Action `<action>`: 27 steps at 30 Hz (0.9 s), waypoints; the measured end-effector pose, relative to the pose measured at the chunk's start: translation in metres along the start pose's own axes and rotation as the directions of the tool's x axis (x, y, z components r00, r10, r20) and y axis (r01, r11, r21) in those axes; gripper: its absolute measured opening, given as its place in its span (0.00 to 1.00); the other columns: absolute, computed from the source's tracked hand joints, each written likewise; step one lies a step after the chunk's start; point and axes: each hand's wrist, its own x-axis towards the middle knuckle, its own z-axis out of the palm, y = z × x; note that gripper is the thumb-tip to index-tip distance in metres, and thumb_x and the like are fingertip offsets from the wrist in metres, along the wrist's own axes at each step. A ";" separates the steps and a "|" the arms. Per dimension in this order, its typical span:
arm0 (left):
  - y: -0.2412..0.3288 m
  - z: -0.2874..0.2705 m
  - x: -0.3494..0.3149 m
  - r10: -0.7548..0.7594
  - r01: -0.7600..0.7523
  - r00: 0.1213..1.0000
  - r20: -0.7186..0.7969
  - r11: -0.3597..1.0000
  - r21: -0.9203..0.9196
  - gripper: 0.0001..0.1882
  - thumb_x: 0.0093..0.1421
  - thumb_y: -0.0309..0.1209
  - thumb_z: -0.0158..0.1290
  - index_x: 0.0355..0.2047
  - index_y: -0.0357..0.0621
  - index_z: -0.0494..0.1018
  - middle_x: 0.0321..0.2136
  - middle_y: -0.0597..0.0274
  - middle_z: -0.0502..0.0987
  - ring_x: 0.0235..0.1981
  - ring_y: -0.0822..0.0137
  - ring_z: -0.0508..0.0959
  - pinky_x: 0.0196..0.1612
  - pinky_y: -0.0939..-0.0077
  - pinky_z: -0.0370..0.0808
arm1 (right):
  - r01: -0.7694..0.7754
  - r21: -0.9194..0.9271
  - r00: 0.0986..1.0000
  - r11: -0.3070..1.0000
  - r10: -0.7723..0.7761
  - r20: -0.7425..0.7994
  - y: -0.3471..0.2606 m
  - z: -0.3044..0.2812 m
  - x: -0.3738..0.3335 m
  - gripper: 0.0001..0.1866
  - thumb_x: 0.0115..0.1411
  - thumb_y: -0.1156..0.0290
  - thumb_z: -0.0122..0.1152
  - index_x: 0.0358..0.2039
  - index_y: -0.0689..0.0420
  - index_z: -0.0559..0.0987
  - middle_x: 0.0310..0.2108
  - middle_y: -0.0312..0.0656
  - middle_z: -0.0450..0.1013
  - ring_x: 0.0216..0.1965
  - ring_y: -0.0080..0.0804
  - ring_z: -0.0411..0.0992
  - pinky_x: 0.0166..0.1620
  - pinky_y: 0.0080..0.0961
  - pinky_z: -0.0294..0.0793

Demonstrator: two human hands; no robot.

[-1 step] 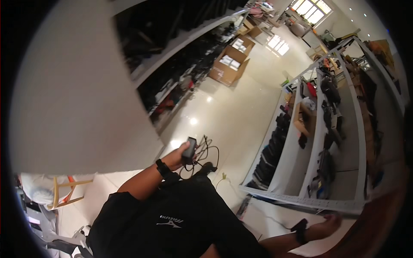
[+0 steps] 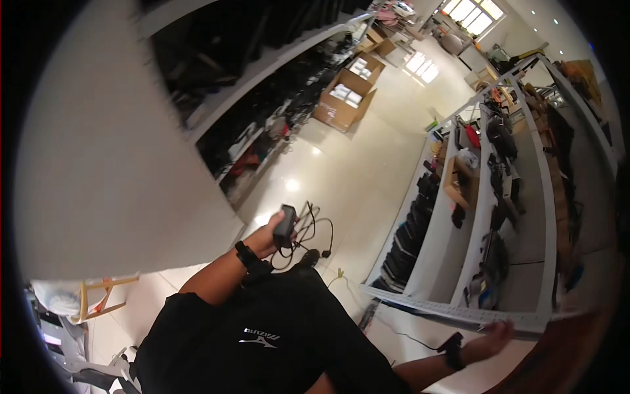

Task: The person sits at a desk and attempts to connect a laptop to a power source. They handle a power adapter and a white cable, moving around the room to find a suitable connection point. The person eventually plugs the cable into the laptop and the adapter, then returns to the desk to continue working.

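Observation:
My left hand (image 2: pixel 266 238) is closed round a black power adapter (image 2: pixel 284 226), in front of my dark shirt. A thin black cable (image 2: pixel 314 226) hangs in loose loops from the adapter, with a small dark plug (image 2: pixel 326 253) on its right side. Out at the lower right, my right hand (image 2: pixel 489 343) is nearest the end of a white shelving rack (image 2: pixel 453 305). Its fingers are blurred, and nothing can be made out in them. Dark bands are on both wrists; a thin cord (image 2: pixel 410 338) runs to the one on the right.
Shelves on the right hold dark packed items (image 2: pixel 410 243) and an open cardboard box (image 2: pixel 457 184). Along the left stand more loaded shelves (image 2: pixel 262 108) beside a pale panel (image 2: pixel 118 164). Cardboard boxes (image 2: pixel 338 113) with white packages sit in the aisle. A wooden-framed chair (image 2: pixel 84 299) is at lower left.
The view has shifted slightly, so the shelves and boxes appear a little farther left. My left hand keeps hold of the adapter; my right hand appears slightly farther left.

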 end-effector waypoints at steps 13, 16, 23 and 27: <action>0.173 0.070 0.325 0.325 -0.335 0.941 -0.094 0.935 -0.119 0.41 0.63 0.74 0.40 0.50 0.47 0.70 0.31 0.57 0.74 0.31 0.66 0.72 0.37 0.69 0.72 | -0.658 -0.027 0.275 0.752 0.274 0.922 0.108 0.432 0.062 0.17 0.68 0.68 0.62 0.53 0.65 0.76 0.32 0.37 0.75 0.31 0.25 0.75 0.39 0.23 0.76; 0.209 0.060 0.415 0.331 -0.344 0.924 -0.194 0.938 -0.040 0.38 0.63 0.71 0.44 0.51 0.48 0.69 0.30 0.58 0.74 0.26 0.66 0.73 0.33 0.72 0.73 | -0.672 -0.162 0.228 0.723 0.410 0.883 0.177 0.494 0.050 0.17 0.69 0.65 0.61 0.51 0.64 0.76 0.30 0.37 0.75 0.29 0.25 0.75 0.34 0.24 0.77; 0.302 0.025 0.665 0.289 -0.301 0.932 -0.220 0.953 -0.023 0.35 0.63 0.67 0.50 0.52 0.50 0.70 0.31 0.59 0.75 0.28 0.67 0.73 0.31 0.77 0.72 | -0.531 -0.734 -0.176 0.423 0.793 0.583 0.360 0.552 0.008 0.11 0.66 0.64 0.62 0.42 0.59 0.79 0.27 0.42 0.77 0.24 0.32 0.77 0.26 0.32 0.78; 0.377 0.012 0.765 0.280 -0.323 0.932 -0.229 0.930 -0.175 0.34 0.61 0.69 0.51 0.50 0.53 0.71 0.32 0.61 0.74 0.25 0.67 0.70 0.32 0.72 0.71 | -0.657 -0.696 -0.195 0.289 0.827 0.527 0.316 0.619 0.004 0.14 0.68 0.62 0.59 0.45 0.59 0.79 0.29 0.47 0.78 0.28 0.39 0.80 0.33 0.39 0.85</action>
